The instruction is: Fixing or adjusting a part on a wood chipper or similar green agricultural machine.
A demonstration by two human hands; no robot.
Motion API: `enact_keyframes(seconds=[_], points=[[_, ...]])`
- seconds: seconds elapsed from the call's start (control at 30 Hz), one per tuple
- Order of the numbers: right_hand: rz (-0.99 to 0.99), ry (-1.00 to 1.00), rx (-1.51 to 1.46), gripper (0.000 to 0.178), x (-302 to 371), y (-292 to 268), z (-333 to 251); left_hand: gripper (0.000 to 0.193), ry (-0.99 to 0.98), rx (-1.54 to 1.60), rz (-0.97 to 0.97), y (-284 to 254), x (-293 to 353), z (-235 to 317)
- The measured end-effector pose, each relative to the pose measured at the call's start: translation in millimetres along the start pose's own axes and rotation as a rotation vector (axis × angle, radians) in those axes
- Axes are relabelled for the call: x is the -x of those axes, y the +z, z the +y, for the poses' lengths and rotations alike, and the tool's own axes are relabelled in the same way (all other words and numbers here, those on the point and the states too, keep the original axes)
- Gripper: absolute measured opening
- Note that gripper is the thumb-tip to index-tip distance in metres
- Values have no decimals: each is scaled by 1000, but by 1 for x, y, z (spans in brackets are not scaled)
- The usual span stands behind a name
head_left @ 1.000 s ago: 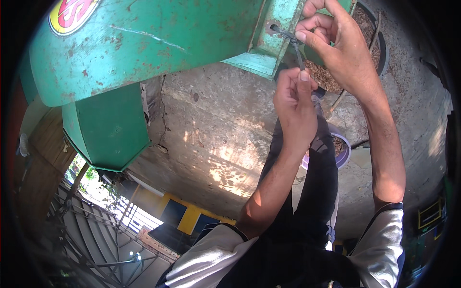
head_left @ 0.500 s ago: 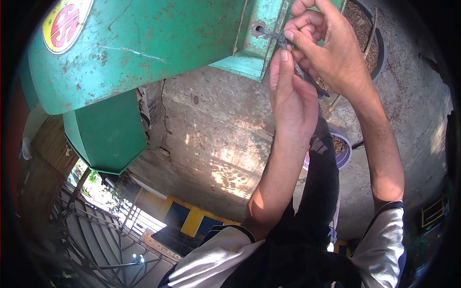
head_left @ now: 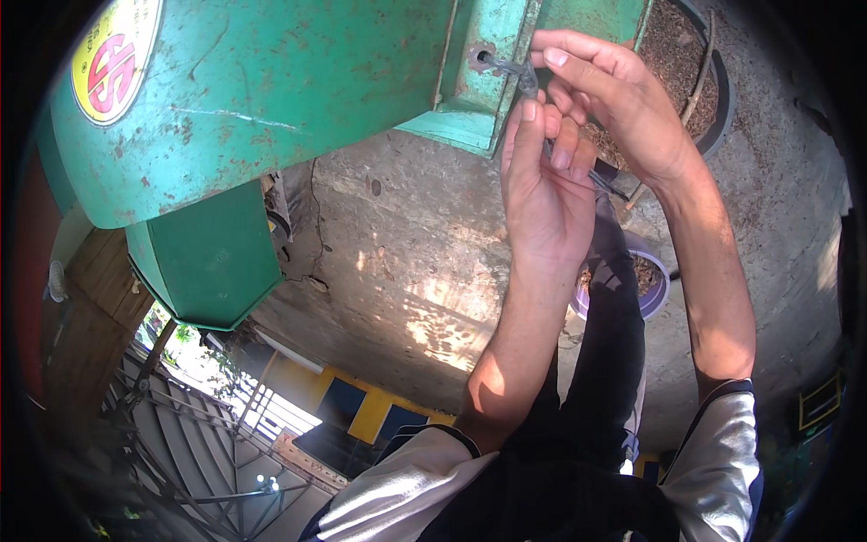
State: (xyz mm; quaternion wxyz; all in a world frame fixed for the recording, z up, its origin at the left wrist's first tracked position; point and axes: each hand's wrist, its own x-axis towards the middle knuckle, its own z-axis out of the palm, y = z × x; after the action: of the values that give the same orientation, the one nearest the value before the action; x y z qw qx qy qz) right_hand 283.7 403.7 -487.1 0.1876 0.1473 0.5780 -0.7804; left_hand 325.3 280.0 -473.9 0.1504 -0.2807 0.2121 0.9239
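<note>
A dark grey cord (head_left: 527, 83), perhaps rubber or covered wire, comes out of a round hole in the green metal frame (head_left: 462, 95) and is bunched or twisted just beside it. My left hand (head_left: 551, 194) pinches this cord below the twist between thumb and fingers, and a loose tail runs out past its fingers towards my leg. Just right of the twist is my right hand (head_left: 637, 113), thumb and forefinger stretched towards the frame, its other fingers bent close to my left fingertips. Nothing shows in its grasp.
A large green metal housing (head_left: 271, 99) with a round sticker fills the upper left, above a green chute (head_left: 208, 257). A dark tub (head_left: 718, 113) of brown shreds stands beyond my right hand. A purple bucket (head_left: 657, 298) stands by my leg on the concrete floor (head_left: 406, 244).
My right thumb and forefinger have come away from the cord's twist and straightened. My left hand stays on the cord, its fingers slightly shifted. The view has moved slightly.
</note>
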Motion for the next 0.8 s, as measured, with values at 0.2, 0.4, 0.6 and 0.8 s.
enact_keyframes(seconds=[0.2,0.4,0.6,0.8], points=[[-73,104,-280,23,-9,4,8,21,-5,-31,37,4,1,2],[-190,87,-333,19,-15,-1,8,20,-8,-46,49,6,-1,2],[-249,115,-286,20,-19,-6,9,20,-16,-34,28,3,-2,1],[-249,128,-245,20,-18,-7,7,20,-13,-46,67,5,0,3]])
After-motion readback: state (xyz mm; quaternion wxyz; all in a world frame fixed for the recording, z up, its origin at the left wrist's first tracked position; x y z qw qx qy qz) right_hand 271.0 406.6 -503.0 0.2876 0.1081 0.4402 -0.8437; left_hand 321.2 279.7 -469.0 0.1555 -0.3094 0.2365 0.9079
